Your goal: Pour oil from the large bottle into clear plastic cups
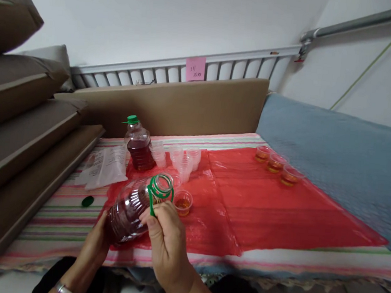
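A large clear plastic jug (130,211) with dark liquid and an uncapped mouth is tilted to the right between my hands. My right hand (166,242) is closed on its green handle near the neck. At the jug's base, my left hand (100,234) supports it from the left, its fingers partly hidden behind the plastic. Just right of the jug's mouth, a small clear cup (182,203) with a little amber liquid stands on a red plastic sheet (221,199). A green cap (88,201) lies on the striped cloth to the left.
A second jug (140,148), capped, stands behind, beside stacks of clear cups (185,159). Three filled cups (276,162) stand at the right. Clear plastic bags (107,168) lie left. Cushions (19,126) are piled on the left; a blue padded surface (337,163) borders the right.
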Available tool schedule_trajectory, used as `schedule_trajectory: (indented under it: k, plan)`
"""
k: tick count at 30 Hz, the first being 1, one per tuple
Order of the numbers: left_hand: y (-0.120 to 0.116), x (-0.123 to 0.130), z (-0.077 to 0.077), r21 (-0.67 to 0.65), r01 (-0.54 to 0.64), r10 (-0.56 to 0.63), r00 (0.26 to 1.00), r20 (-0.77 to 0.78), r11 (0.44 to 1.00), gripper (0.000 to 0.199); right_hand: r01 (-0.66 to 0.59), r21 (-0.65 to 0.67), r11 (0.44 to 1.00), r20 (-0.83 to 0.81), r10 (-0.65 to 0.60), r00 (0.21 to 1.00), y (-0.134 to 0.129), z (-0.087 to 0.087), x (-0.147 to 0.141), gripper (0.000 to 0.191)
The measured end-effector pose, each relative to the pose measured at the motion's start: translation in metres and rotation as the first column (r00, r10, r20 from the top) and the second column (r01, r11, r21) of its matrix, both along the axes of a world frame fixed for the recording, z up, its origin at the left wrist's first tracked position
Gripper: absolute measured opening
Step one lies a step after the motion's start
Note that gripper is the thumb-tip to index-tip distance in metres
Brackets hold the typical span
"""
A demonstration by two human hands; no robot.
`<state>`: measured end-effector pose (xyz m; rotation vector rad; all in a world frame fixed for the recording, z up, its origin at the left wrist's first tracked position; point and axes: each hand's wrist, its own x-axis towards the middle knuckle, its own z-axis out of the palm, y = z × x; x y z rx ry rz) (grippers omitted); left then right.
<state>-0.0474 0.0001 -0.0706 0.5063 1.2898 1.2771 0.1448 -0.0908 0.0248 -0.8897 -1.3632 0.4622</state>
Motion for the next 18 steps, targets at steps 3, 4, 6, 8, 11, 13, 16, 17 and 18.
schedule_trajectory:
  k: [3,4,6,8,11,13,16,17,18]
  plan:
    - [0.002,-0.011,0.005,0.053,0.028,-0.016,0.976,-0.216,0.998,0.045,0.014,0.000,1.000,0.037,-0.014,0.999,0.002,0.000,-0.005,0.023]
    - [-0.001,-0.016,0.011,0.097,0.028,0.006,0.943,-0.334,0.995,0.049,0.017,-0.001,1.000,0.057,-0.017,0.998,0.003,0.000,-0.007,0.022]
    - [-0.010,-0.023,0.032,0.240,0.128,0.026,0.835,-0.550,0.962,0.060,0.013,0.003,1.000,0.105,-0.013,0.994,0.003,0.002,-0.013,0.022]
    - [-0.024,-0.024,0.057,0.373,0.392,-0.006,0.696,-0.718,0.841,0.069,0.011,0.014,1.000,0.151,-0.013,0.989,0.004,0.004,-0.019,0.022]
    - [-0.041,-0.014,0.085,0.366,0.721,0.065,0.409,-0.910,0.588,0.085,0.031,0.025,0.999,0.213,-0.036,0.976,0.008,0.006,-0.030,0.023]
    - [-0.042,-0.006,0.093,0.359,0.762,0.176,0.315,-0.933,0.539,0.093,0.039,0.009,0.999,0.251,-0.039,0.967,0.010,0.009,-0.037,0.023]
    - [-0.033,-0.002,0.097,0.470,0.697,0.237,0.409,-0.881,0.542,0.088,-0.021,0.002,1.000,0.348,0.019,0.937,0.010,0.018,-0.048,0.023]
    - [-0.028,-0.002,0.098,0.509,0.652,0.209,0.483,-0.850,0.563,0.084,-0.049,0.011,0.999,0.380,0.041,0.924,0.010,0.022,-0.051,0.022]
    - [-0.023,-0.004,0.099,0.540,0.598,0.151,0.577,-0.803,0.592,0.081,-0.066,0.029,0.997,0.395,0.049,0.918,0.010,0.026,-0.052,0.018]
